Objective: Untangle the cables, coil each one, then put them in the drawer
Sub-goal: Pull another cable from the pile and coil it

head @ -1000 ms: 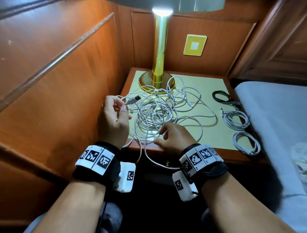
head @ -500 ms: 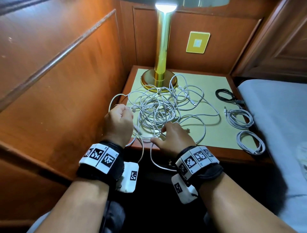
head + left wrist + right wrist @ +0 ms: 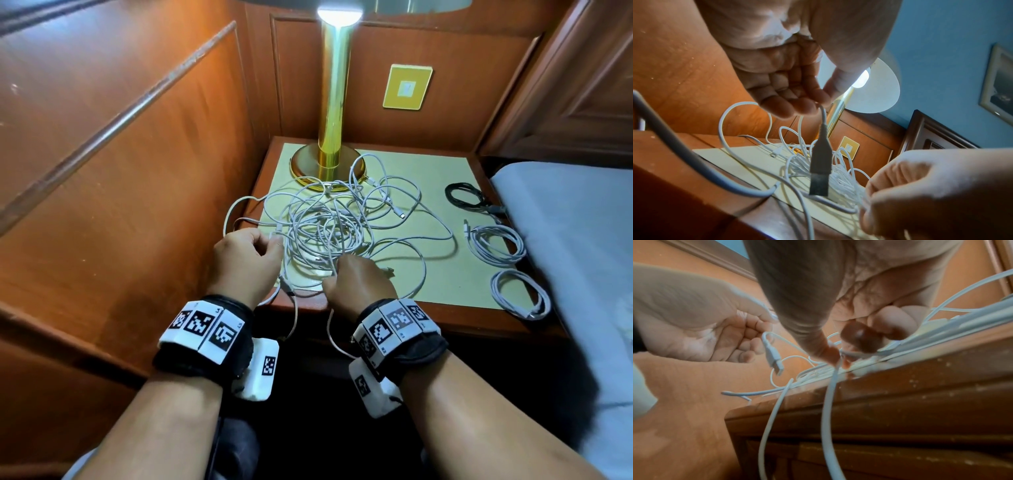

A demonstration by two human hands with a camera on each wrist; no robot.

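- My left hand (image 3: 245, 257) pinched a thin white cable just behind its flat plug (image 3: 820, 168), which dangled free.
- My right hand (image 3: 356, 284) curled round a strand at the worktop (image 3: 445, 310) edge.
- The tangle of cables (image 3: 329, 229) lay in smooth, glossy loops on the pale yellow worktop.
- Three coiled cables (image 3: 496, 240) sat near the bed (image 3: 582, 240).

Lamp (image 3: 334, 102) shade cut by top edge; right hand (image 3: 359, 284) fingertips hidden behind knuckles.
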